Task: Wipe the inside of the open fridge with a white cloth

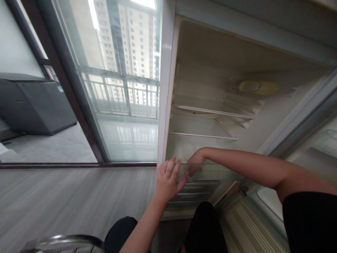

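In the head view, an open refrigerator [226, 59] stands to the right. My left hand [168, 179] is at the lower left of its opening, fingers apart. Its fingertips lie by the left edge of a clear panel [210, 172], and the thumb points toward that panel. My right hand [195, 166] reaches in from the right, bent down at the wrist. Its fingers are behind the see-through panel, dim and blurred, close to my left thumb. Whether they grip anything is hidden. Beneath the panel is a ribbed drawer front [197, 191].
Two glass shelves [210, 109] cross the compartment above my hands. A yellowish lamp cover [255, 86] is on the inner wall. The opened door [310, 140] is at the right. My knees are close below. A metal chair rail [63, 240] and sliding glass doors [126, 140] are left.
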`<action>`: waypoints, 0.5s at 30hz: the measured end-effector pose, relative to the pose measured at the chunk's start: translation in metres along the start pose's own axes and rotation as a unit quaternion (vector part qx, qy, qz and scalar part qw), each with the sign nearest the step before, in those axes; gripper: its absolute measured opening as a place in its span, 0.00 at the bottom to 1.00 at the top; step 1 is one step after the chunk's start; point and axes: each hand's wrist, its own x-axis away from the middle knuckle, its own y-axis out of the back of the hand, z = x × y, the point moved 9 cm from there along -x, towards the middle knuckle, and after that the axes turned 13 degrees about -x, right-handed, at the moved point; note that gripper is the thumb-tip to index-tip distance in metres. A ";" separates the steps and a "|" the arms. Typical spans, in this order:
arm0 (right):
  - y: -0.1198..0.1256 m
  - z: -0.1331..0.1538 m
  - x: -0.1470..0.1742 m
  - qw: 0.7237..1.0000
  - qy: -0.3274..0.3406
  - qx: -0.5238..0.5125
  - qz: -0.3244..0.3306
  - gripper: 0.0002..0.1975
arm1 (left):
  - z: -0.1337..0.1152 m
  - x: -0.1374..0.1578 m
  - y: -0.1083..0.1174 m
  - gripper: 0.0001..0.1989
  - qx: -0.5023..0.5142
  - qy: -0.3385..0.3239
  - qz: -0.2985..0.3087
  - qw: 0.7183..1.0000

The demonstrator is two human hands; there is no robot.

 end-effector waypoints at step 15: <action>0.003 -0.173 0.127 0.887 -0.375 -0.235 -0.128 0.11 | 0.001 0.000 -0.001 0.33 0.006 -0.001 0.003 1.000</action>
